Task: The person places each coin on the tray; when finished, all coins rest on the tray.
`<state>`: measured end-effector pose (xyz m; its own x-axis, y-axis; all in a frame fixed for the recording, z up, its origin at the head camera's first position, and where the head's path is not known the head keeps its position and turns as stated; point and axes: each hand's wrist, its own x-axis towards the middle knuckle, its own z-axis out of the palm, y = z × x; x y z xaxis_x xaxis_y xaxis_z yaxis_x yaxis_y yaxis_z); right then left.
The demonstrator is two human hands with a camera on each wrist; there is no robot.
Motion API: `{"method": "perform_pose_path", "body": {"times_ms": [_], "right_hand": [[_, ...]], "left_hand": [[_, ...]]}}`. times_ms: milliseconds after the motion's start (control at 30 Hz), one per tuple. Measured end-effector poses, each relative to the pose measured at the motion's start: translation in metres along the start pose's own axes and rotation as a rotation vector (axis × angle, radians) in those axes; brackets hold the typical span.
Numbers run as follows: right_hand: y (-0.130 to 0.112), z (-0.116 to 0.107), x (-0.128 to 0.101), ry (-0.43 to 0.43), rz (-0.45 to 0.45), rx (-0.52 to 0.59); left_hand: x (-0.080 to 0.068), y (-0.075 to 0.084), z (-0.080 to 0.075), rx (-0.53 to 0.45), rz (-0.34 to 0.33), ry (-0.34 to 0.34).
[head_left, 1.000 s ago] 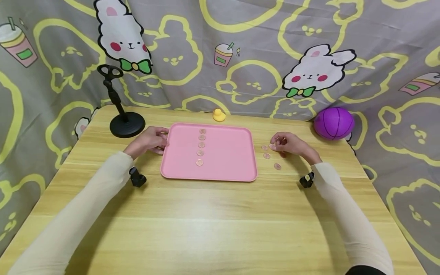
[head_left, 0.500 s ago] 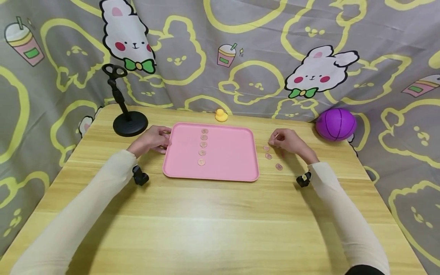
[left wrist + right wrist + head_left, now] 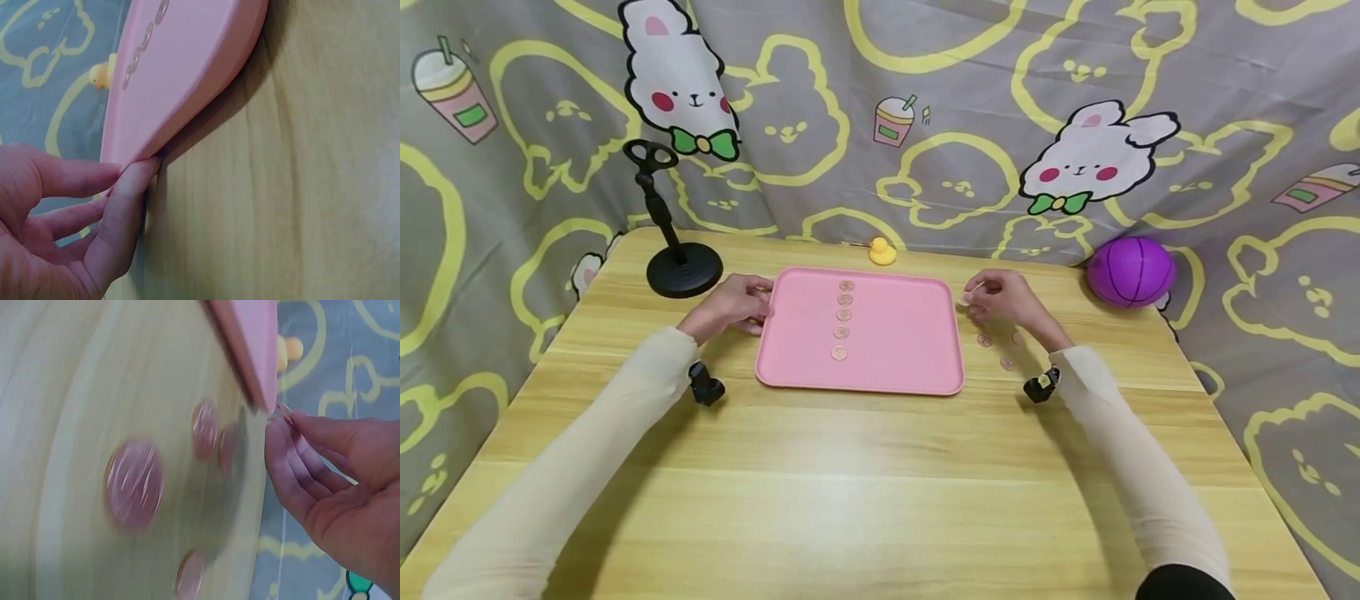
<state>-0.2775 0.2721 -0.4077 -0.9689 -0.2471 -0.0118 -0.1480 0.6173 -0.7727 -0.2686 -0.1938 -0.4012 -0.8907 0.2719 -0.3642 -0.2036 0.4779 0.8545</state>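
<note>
The left hand (image 3: 732, 302) pinches the left edge of a pink tray (image 3: 902, 333) holding a row of five coins (image 3: 844, 315). Just right of it, the right hand (image 3: 1006, 296) clamps a single coin (image 3: 964, 301) between its fingers (image 3: 282, 464), near four loose coins (image 3: 134, 484) on the desk (image 3: 850, 483).

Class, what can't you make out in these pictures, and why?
- Loose coins: markings blurred, right wrist view; too small, head view.
- Held coin: face turned nearly edge-on and partly covered by the right hand, right wrist view.
- Pink tray: one end cut off by the top edge, left wrist view.
</note>
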Motion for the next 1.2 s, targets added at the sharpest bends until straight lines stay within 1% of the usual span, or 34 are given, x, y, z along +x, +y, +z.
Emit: {"method": "perform_pose_path", "body": {"times_ms": [100, 300, 500, 700, 833, 967, 1067, 1200], "right_hand": [[-0.008, 0.007, 0.005, -0.005, 0.003, 0.031], [-0.033, 0.028, 0.015, -0.027, 0.081, 0.062], [-0.049, 0.05, 0.028, -0.019, 0.098, 0.076], [-0.057, 0.067, 0.044, 0.001, 0.147, 0.203], [-0.065, 0.08, 0.052, -0.019, 0.176, 0.297], [-0.07, 0.091, 0.058, -0.047, 0.211, 0.424], [-0.073, 0.097, 0.063, -0.056, 0.228, 0.463], [-0.076, 0.104, 0.068, -0.047, 0.255, 0.489]], "left_hand": [[-0.001, 0.001, 0.002, -0.009, 0.017, 0.028], [-0.005, 0.0, 0.003, -0.029, 0.046, 0.063], [-0.005, -0.001, 0.002, -0.04, 0.038, 0.082], [-0.001, 0.0, 0.007, -0.009, 0.041, 0.101], [-0.001, -0.001, 0.007, 0.014, 0.047, 0.101], [-0.001, 0.0, 0.007, 0.017, 0.048, 0.09], [-0.001, 0.0, 0.005, 0.018, 0.043, 0.076], [0.001, 0.0, 0.004, 0.024, 0.037, 0.063]]}}
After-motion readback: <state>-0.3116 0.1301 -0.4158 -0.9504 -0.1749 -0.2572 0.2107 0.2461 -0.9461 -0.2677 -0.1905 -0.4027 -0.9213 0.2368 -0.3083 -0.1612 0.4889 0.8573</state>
